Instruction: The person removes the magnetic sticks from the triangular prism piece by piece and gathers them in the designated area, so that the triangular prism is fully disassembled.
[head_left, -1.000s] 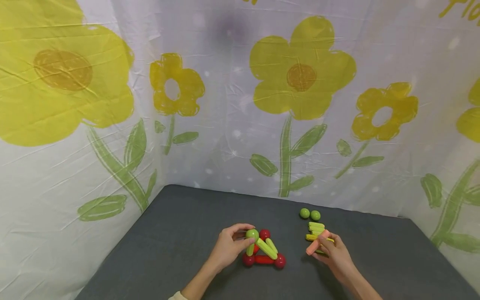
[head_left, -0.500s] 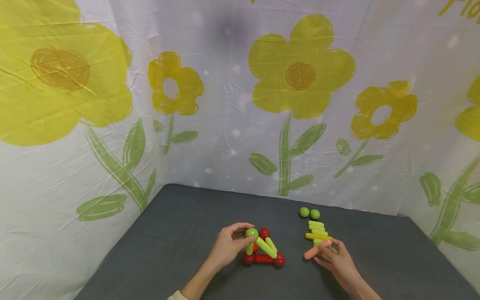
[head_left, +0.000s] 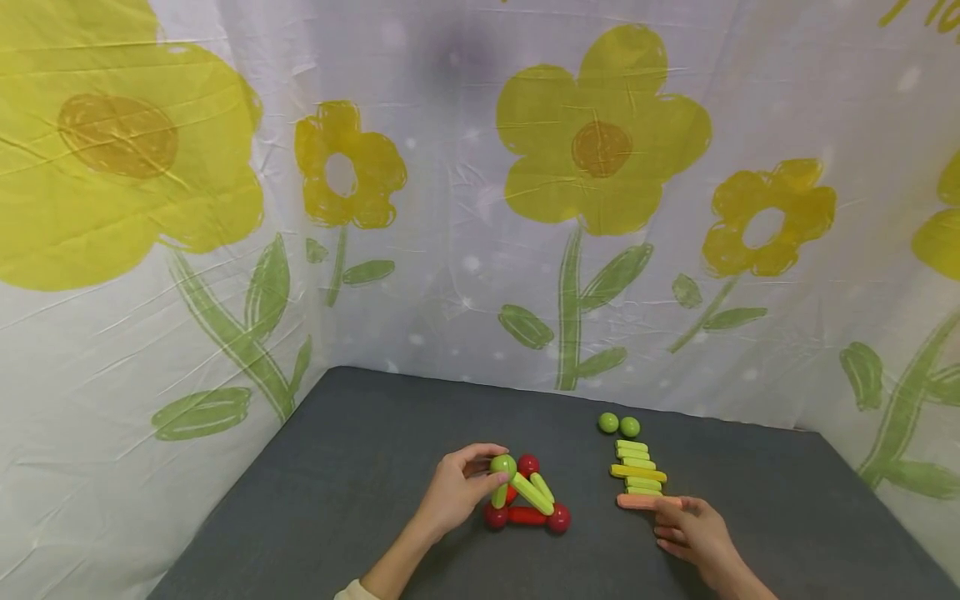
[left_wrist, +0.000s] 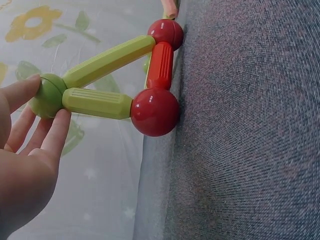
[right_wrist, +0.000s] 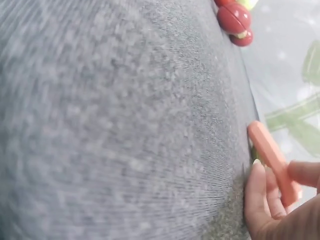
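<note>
My left hand (head_left: 453, 492) pinches a green ball (head_left: 503, 467) between thumb and fingers. That ball tops a pyramid-like frame, where light green sticks (left_wrist: 97, 103) slope down to red balls (head_left: 558, 518). A red stick (head_left: 527, 517) joins two of these balls along the table. To the right, my right hand (head_left: 697, 533) pinches one end of a salmon-coloured stick (head_left: 636, 501). This stick lies level at the near end of a row of light green sticks (head_left: 639, 482). In the right wrist view, thumb and fingers lie on either side of the salmon stick (right_wrist: 270, 152).
A longer yellow stick (head_left: 637, 473) lies across the middle of the row. Two loose green balls (head_left: 608, 422) sit beyond it. The dark table (head_left: 375, 450) ends at a hanging flower-printed cloth (head_left: 450, 317) behind and at the sides.
My right hand has shifted right and towards me, and the salmon stick has turned from slanting to lying parallel with the row. My left hand stays on the green ball.
</note>
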